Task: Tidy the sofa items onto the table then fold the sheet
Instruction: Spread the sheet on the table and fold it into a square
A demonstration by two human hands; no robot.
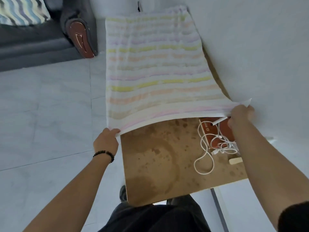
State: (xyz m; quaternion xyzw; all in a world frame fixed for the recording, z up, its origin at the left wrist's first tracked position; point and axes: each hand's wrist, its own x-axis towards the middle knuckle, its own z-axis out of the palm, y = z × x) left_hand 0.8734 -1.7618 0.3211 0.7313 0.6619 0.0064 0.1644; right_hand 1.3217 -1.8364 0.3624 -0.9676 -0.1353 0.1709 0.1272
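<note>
A white sheet (pixel 155 67) with pastel yellow, pink and orange stripes is spread over the far half of the brown table (pixel 155 163). My left hand (pixel 106 141) pinches its near left corner at the table's left edge. My right hand (pixel 240 115) grips the near right corner, lifted slightly off the table. Under the right hand lie a red book (pixel 217 129), a tangled white cable (pixel 207 151), a white pen-like stick (pixel 219 121) and a small cream-coloured item (pixel 235 160).
A dark grey sofa (pixel 33 42) with a brown armrest end (pixel 80 39) and a striped cushion (pixel 20 10) stands at the upper left. Pale tiled floor (pixel 46 114) lies left of the table, a white wall (pixel 259 39) to its right. My dark trousers (pixel 155 218) touch the table's near edge.
</note>
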